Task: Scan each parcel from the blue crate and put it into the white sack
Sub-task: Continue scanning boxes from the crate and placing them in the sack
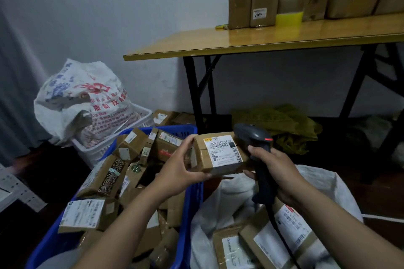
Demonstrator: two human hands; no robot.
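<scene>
My left hand grips a small cardboard parcel by its left end, white label facing up. It hangs above the gap between the blue crate and the white sack. My right hand holds a dark grey barcode scanner by its handle, its head just right of the parcel and tilted toward the label. The crate at lower left is full of several cardboard parcels. Inside the open sack at lower right lie labelled parcels.
A wooden folding table stands behind, with several cardboard boxes along the wall. A printed white bag sits in a white basket at the back left. Green cloth lies under the table.
</scene>
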